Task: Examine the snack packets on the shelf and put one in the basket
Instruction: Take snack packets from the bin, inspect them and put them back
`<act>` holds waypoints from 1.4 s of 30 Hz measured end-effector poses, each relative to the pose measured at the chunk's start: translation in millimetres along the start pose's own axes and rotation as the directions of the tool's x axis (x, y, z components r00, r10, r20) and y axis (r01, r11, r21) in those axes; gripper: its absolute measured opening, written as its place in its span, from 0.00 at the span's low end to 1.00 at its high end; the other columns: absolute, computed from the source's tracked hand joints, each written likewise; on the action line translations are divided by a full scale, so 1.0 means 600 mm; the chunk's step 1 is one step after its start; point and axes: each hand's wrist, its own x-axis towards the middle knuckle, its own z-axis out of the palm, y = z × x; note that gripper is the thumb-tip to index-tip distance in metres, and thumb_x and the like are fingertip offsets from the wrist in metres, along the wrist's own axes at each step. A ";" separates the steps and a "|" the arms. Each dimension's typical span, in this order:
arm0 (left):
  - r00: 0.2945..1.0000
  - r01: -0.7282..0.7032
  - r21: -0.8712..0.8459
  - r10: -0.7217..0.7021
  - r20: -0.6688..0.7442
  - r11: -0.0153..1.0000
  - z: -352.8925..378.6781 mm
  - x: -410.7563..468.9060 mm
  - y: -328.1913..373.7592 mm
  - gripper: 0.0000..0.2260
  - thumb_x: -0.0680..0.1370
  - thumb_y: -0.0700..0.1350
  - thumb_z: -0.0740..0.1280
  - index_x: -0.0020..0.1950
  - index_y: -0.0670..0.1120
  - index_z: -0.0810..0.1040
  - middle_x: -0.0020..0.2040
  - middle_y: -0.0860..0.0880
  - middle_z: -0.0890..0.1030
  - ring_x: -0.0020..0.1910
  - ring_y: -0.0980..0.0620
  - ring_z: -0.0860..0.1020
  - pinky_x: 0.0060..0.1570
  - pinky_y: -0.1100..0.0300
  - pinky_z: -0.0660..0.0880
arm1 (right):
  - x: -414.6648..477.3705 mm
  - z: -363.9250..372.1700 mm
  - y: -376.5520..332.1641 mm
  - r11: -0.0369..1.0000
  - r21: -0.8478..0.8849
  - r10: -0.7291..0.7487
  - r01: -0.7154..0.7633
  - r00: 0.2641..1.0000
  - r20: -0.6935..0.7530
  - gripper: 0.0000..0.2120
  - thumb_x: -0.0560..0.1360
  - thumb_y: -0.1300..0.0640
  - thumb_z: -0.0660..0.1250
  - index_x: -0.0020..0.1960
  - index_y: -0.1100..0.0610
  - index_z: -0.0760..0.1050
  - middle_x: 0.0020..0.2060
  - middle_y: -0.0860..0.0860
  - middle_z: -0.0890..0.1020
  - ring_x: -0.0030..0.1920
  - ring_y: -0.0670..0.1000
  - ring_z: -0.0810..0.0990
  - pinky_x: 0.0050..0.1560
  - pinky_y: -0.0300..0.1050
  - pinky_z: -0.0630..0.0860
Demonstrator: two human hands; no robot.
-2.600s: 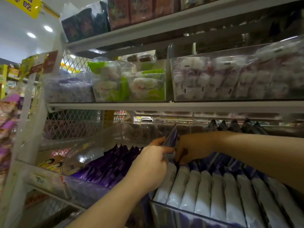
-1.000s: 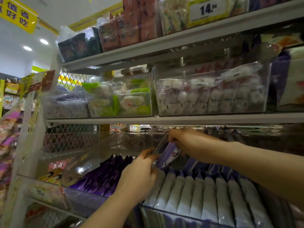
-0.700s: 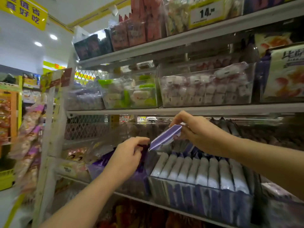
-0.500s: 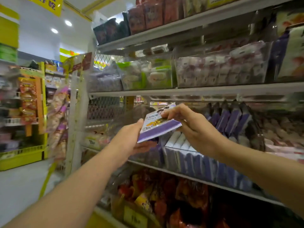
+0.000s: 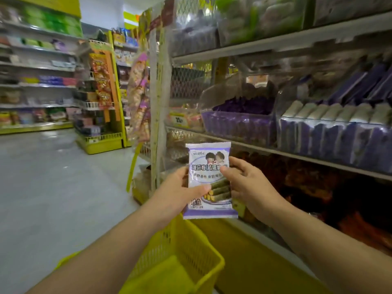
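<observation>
A white and purple snack packet (image 5: 209,166) stands upright in front of me, its printed face toward the camera. My left hand (image 5: 180,192) holds its left edge, thumb across the front. My right hand (image 5: 246,183) grips its right edge, thumb on the front as well. Right below the packet hangs a yellow mesh basket (image 5: 191,251), open at the top. On the shelf (image 5: 297,154) to the right, clear bins hold rows of the same purple packets (image 5: 331,128).
A second clear bin of darker purple packets (image 5: 239,119) sits left of the rows. Red-brown bags (image 5: 307,187) fill the shelf below. A yellow base panel (image 5: 254,257) runs along the shelf foot. Grey aisle floor (image 5: 53,187) spreads to the left, with more shelving (image 5: 36,81) beyond.
Both hands have drawn the packet out of the bin, turned it face up and lowered it away from the shelf. My view dropped and swung left, bringing the yellow basket into sight.
</observation>
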 end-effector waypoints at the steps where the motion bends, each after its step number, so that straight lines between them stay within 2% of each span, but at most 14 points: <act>1: 1.000 0.010 0.010 -0.010 0.019 1.000 -0.004 -0.002 -0.014 0.20 0.74 0.35 0.71 0.65 0.46 0.75 0.55 0.50 0.84 0.55 0.51 0.82 0.54 0.55 0.79 | 0.004 0.008 0.015 0.997 0.065 0.026 -0.027 0.999 0.019 0.15 0.76 0.58 0.67 0.61 0.59 0.74 0.48 0.55 0.85 0.41 0.52 0.85 0.34 0.41 0.80; 3: 0.998 0.037 0.053 -0.040 0.057 0.998 -0.009 -0.005 -0.038 0.19 0.74 0.35 0.72 0.63 0.48 0.76 0.53 0.52 0.85 0.52 0.54 0.83 0.46 0.63 0.79 | 0.010 0.017 0.042 0.994 0.095 0.046 -0.046 0.999 0.008 0.13 0.73 0.57 0.69 0.56 0.61 0.78 0.46 0.59 0.85 0.40 0.55 0.85 0.37 0.45 0.79; 6: 0.995 0.088 0.070 -0.091 0.034 0.994 -0.011 -0.006 -0.075 0.16 0.74 0.38 0.72 0.59 0.50 0.77 0.52 0.52 0.85 0.51 0.52 0.84 0.47 0.58 0.81 | 0.020 0.015 0.080 0.994 0.077 0.073 -0.074 0.997 0.014 0.14 0.72 0.56 0.70 0.55 0.62 0.79 0.48 0.59 0.85 0.46 0.59 0.85 0.42 0.48 0.80; 8: 0.992 0.126 -0.037 -0.127 -0.027 0.991 -0.011 -0.007 -0.093 0.13 0.75 0.44 0.71 0.59 0.50 0.78 0.53 0.51 0.85 0.51 0.50 0.84 0.48 0.52 0.82 | 0.022 0.011 0.100 0.992 0.064 0.110 -0.112 0.993 0.039 0.16 0.70 0.54 0.71 0.54 0.60 0.79 0.48 0.59 0.85 0.48 0.59 0.84 0.45 0.51 0.81; 11: 0.977 0.147 -0.209 -0.175 -0.124 0.967 -0.007 -0.002 -0.108 0.10 0.77 0.49 0.66 0.56 0.49 0.80 0.51 0.50 0.85 0.49 0.52 0.84 0.45 0.55 0.82 | 0.018 0.005 0.127 0.985 0.038 0.165 -0.168 0.985 0.056 0.18 0.68 0.53 0.72 0.55 0.60 0.79 0.49 0.58 0.85 0.49 0.59 0.84 0.49 0.51 0.81; 15: 0.946 0.170 -0.298 -0.241 -0.219 0.939 -0.001 0.006 -0.114 0.09 0.79 0.47 0.65 0.53 0.43 0.81 0.48 0.44 0.86 0.48 0.48 0.84 0.45 0.55 0.82 | 0.011 0.006 0.154 0.972 0.065 0.221 -0.226 0.972 0.077 0.19 0.68 0.54 0.72 0.57 0.60 0.78 0.49 0.58 0.85 0.50 0.59 0.84 0.52 0.53 0.80; 19: 0.930 0.176 -0.367 -0.277 -0.242 0.913 0.007 0.015 -0.121 0.11 0.80 0.44 0.64 0.56 0.38 0.80 0.51 0.40 0.85 0.53 0.43 0.83 0.54 0.47 0.79 | 0.012 0.006 0.151 0.976 0.111 0.187 -0.188 0.982 0.021 0.18 0.67 0.52 0.71 0.54 0.60 0.80 0.48 0.58 0.85 0.50 0.58 0.84 0.51 0.50 0.81; 23: 0.923 0.173 -0.392 -0.288 -0.256 0.904 0.017 0.022 -0.130 0.07 0.79 0.43 0.66 0.51 0.40 0.80 0.48 0.41 0.85 0.49 0.46 0.83 0.51 0.51 0.80 | 0.011 0.002 0.146 0.957 0.209 0.214 -0.201 0.976 -0.039 0.18 0.72 0.52 0.67 0.55 0.63 0.80 0.50 0.61 0.84 0.54 0.61 0.82 0.56 0.58 0.77; 25: 0.924 0.168 -0.402 -0.287 -0.255 0.900 0.022 0.023 -0.131 0.07 0.78 0.43 0.66 0.50 0.40 0.80 0.48 0.41 0.85 0.49 0.46 0.83 0.50 0.52 0.80 | 0.009 -0.001 0.144 0.957 0.208 0.219 -0.204 0.974 -0.052 0.12 0.75 0.55 0.65 0.53 0.61 0.81 0.48 0.58 0.85 0.50 0.57 0.84 0.49 0.50 0.79; 27: 0.926 0.161 -0.406 -0.280 -0.254 0.900 0.026 0.023 -0.131 0.07 0.78 0.43 0.66 0.50 0.40 0.80 0.48 0.41 0.85 0.50 0.45 0.83 0.51 0.51 0.80 | 0.008 -0.003 0.141 0.959 0.204 0.217 -0.197 0.973 -0.080 0.10 0.76 0.56 0.64 0.49 0.59 0.82 0.45 0.56 0.86 0.43 0.51 0.83 0.39 0.40 0.78; 28: 0.927 0.157 -0.403 -0.275 -0.255 0.902 0.028 0.022 -0.131 0.08 0.78 0.44 0.65 0.50 0.41 0.80 0.48 0.41 0.85 0.50 0.46 0.83 0.51 0.51 0.79 | 0.008 -0.004 0.141 0.960 0.206 0.212 -0.189 0.973 -0.096 0.10 0.77 0.56 0.64 0.48 0.59 0.82 0.45 0.56 0.86 0.42 0.51 0.83 0.37 0.39 0.76; 36: 0.937 0.128 -0.382 -0.237 -0.255 0.915 0.028 0.012 -0.126 0.13 0.79 0.49 0.63 0.53 0.41 0.80 0.48 0.43 0.86 0.48 0.49 0.84 0.48 0.53 0.79 | 0.005 -0.005 0.137 0.981 0.137 0.157 -0.138 0.979 -0.132 0.19 0.80 0.51 0.60 0.37 0.54 0.85 0.37 0.53 0.86 0.35 0.45 0.83 0.31 0.33 0.75; 40: 0.937 0.143 -0.406 -0.256 -0.238 0.902 0.022 0.008 -0.124 0.15 0.79 0.50 0.63 0.55 0.40 0.79 0.50 0.42 0.85 0.49 0.48 0.84 0.42 0.56 0.80 | 0.004 -0.004 0.139 0.981 0.118 0.168 -0.157 0.981 -0.095 0.19 0.80 0.50 0.60 0.38 0.52 0.85 0.38 0.52 0.86 0.36 0.45 0.83 0.31 0.33 0.75; 42: 0.933 0.145 -0.413 -0.263 -0.244 0.899 0.018 0.007 -0.123 0.15 0.79 0.50 0.62 0.55 0.40 0.79 0.50 0.41 0.85 0.48 0.48 0.84 0.42 0.56 0.80 | 0.006 -0.008 0.137 0.979 0.091 0.188 -0.185 0.982 -0.024 0.16 0.79 0.48 0.61 0.43 0.52 0.85 0.42 0.52 0.86 0.40 0.46 0.84 0.38 0.38 0.79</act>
